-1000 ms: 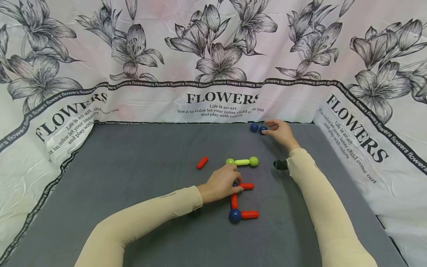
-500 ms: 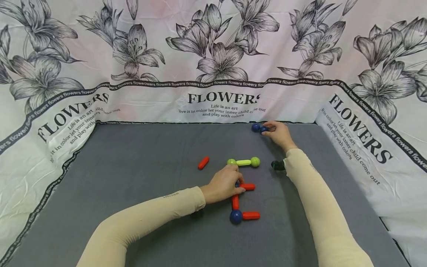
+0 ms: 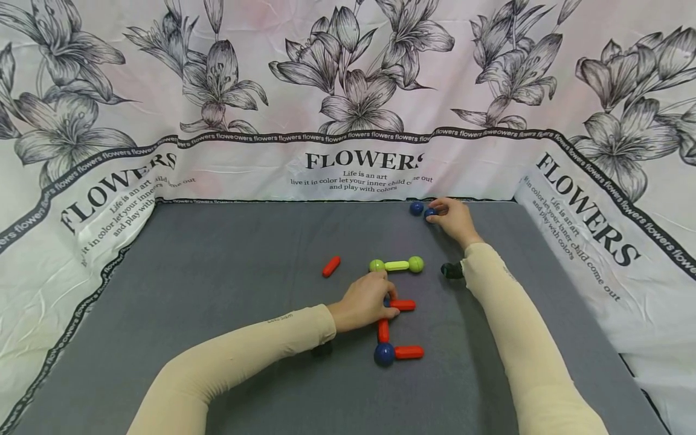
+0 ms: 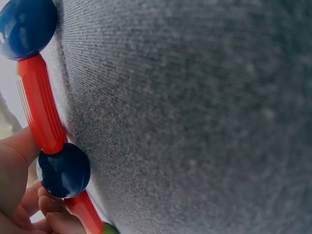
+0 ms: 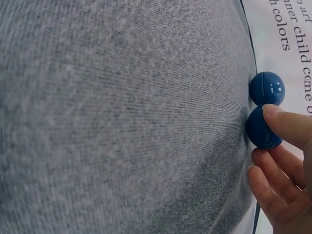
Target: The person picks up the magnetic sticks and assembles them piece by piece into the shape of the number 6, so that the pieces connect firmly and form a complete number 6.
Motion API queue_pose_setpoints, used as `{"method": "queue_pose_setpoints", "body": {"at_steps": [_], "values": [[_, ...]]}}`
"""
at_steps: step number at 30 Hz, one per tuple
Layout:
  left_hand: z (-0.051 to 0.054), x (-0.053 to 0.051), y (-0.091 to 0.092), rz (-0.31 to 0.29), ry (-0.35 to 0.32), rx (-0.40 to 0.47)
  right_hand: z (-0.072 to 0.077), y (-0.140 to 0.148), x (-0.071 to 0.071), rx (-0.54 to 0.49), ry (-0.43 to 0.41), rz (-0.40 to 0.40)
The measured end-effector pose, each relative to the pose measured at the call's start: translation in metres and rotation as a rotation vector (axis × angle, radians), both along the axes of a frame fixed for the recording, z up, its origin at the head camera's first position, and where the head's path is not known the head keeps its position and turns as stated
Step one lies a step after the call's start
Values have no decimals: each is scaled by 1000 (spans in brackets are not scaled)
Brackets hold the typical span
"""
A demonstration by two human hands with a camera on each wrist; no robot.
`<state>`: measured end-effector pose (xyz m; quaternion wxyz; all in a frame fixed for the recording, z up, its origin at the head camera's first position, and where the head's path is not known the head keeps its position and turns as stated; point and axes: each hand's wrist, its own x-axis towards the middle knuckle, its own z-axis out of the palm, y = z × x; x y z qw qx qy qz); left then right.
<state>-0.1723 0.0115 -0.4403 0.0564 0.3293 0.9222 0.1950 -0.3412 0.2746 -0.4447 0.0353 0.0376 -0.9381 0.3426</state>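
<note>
The left sleeve [image 3: 244,347] and right sleeve [image 3: 535,338] are plain cream, long and close-fitting, with soft creases [image 3: 202,396] at the left elbow. Small dark lettering [image 3: 280,318], too tiny to read, runs near the left cuff [image 3: 327,321]; a faint dark mark [image 3: 510,273] sits near the right cuff [image 3: 473,254]. A black, rounded piece [image 3: 451,270] juts out beside the right cuff. The 2 hands, left [image 3: 363,303] and right [image 3: 455,221], are bare.

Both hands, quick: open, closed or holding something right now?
Left hand: closed, holding a blue ball joined to red rods.
Right hand: closed, pinching another blue ball.
</note>
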Motion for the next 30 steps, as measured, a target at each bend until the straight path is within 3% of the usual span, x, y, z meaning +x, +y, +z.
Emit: {"method": "queue_pose_setpoints", "body": {"at_steps": [15, 30], "values": [[1, 1, 2, -5, -24, -11, 12, 13, 14, -50, -2, 17], [2, 5, 3, 19, -29, -29, 22, 30, 53, -21, -8, 96]]}}
